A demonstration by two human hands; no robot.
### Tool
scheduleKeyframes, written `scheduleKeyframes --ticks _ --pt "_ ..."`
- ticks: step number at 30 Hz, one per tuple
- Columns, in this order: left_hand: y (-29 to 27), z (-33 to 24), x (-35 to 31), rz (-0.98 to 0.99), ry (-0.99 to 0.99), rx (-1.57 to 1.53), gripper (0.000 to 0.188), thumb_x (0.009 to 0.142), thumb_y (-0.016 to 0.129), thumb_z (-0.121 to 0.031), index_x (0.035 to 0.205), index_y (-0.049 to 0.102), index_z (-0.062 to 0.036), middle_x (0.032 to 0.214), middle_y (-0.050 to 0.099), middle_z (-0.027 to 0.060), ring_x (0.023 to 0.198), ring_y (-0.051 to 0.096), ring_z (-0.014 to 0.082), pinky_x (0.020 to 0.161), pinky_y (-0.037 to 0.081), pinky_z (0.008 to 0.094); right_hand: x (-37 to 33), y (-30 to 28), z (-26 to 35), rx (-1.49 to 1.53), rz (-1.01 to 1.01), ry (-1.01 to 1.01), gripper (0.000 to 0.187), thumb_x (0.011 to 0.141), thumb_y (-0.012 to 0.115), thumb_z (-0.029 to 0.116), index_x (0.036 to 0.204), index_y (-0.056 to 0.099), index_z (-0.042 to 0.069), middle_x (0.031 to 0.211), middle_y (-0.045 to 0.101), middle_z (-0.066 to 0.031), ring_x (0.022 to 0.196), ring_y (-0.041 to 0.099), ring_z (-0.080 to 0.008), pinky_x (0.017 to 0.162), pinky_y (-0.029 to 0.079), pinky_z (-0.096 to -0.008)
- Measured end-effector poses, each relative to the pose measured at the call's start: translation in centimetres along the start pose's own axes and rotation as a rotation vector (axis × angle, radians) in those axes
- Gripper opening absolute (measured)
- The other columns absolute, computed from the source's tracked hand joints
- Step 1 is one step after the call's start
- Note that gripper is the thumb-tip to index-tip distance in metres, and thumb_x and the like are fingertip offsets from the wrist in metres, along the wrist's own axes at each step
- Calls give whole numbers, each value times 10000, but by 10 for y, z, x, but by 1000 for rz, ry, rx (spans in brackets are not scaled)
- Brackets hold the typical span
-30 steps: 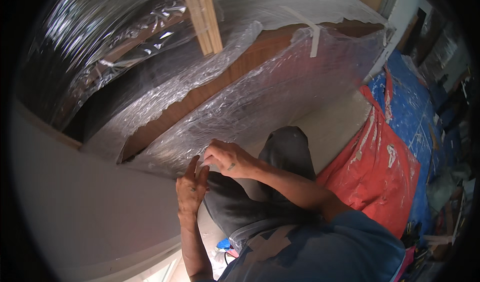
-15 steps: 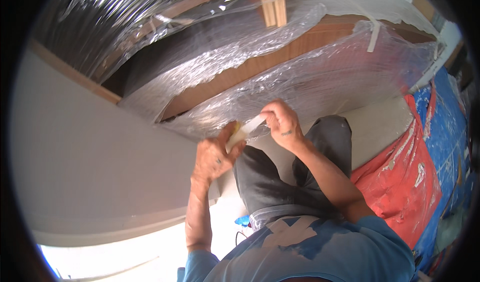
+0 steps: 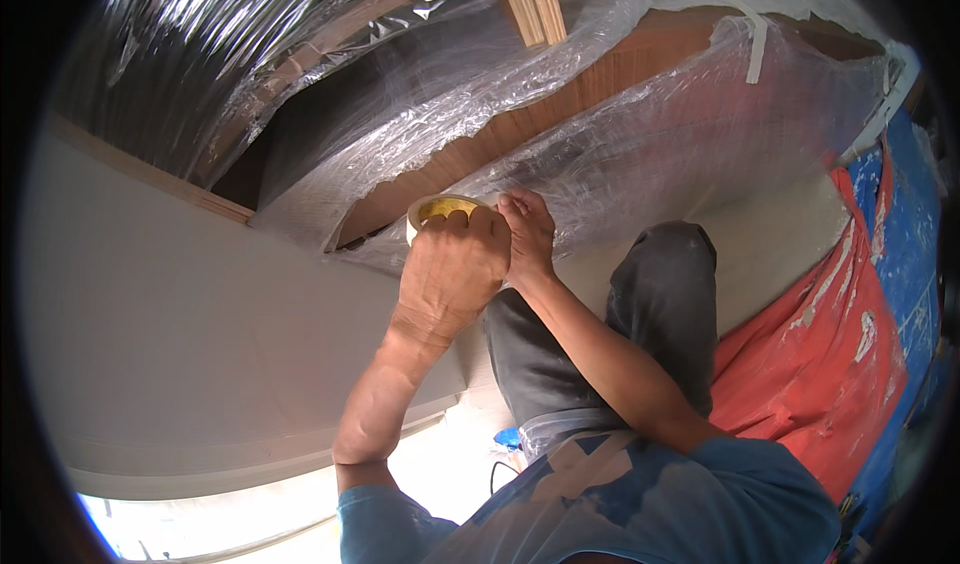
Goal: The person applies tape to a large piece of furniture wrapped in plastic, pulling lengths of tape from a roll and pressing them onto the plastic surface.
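My left hand [image 3: 455, 269] is closed round a roll of masking tape [image 3: 416, 214], pale outside with a yellow core. Close against it, my right hand [image 3: 530, 226] pinches the tape's pale end at the roll's right side. Both hands are raised in front of a wooden edge [image 3: 480, 154] that shows bare between sheets of clear plastic film [image 3: 640, 129]. The contact between the right fingertips and the tape is partly hidden.
A smooth pale panel [image 3: 220, 334] stands on the left. Wood strips [image 3: 530, 4] jut in at the top. A tape strip [image 3: 757, 52] hangs on the film. Red sheeting [image 3: 820, 364] and blue sheeting [image 3: 915, 234] lie at right, beside my bent knees [image 3: 665, 274].
The tape stretch between my hands has shortened as they came together. My left hand turned over and rose with the roll; my right hand moved left.
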State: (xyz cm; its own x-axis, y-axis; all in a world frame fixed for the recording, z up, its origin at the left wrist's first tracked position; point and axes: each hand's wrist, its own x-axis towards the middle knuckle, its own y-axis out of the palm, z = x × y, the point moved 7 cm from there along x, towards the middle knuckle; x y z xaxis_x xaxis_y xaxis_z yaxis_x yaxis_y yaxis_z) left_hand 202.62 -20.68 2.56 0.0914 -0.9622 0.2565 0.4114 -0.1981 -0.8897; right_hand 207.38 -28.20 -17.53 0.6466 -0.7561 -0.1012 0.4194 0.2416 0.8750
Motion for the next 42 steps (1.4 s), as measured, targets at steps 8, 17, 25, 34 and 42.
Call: scheduleKeyframes --ticks 8,17,25,34,42 --pt "11 -1 0 121 78 146 161 794 675 -95 942 670 -31 873 602 65 828 621 229 731 491 383 -2 18 -18 91 -188 -17 206 960 710 111 1102 563 85 987 575 -9 919 574 -124 777 483 -278" --pt "14 -7 0 50 134 202 254 753 674 -147 987 702 -51 867 534 52 876 547 204 805 416 369 12 38 -20 -304 -267 -417 208 964 670 149 1074 528 44 989 570 -67 911 533 -160 808 465 -338" --pt "20 -4 6 94 105 350 286 760 677 -179 991 755 -29 931 565 63 966 555 224 960 395 420 10 26 22 -553 -140 -323 263 951 730 249 1013 632 12 888 614 -57 859 582 -161 806 497 -328" --pt "22 -28 -3 26 36 391 343 763 651 -240 1014 777 -42 1198 643 108 1312 484 329 1161 269 632 -14 121 117 -1155 697 234 326 979 690 347 1049 730 32 960 702 -57 949 622 -140 869 480 -299" --pt "52 -57 -46 -262 207 238 299 751 628 -273 878 809 -71 1098 697 77 1262 505 326 1201 295 532 -21 119 124 -1163 688 131 401 950 723 345 1147 654 3 1032 679 -83 1010 602 -150 898 488 -327"
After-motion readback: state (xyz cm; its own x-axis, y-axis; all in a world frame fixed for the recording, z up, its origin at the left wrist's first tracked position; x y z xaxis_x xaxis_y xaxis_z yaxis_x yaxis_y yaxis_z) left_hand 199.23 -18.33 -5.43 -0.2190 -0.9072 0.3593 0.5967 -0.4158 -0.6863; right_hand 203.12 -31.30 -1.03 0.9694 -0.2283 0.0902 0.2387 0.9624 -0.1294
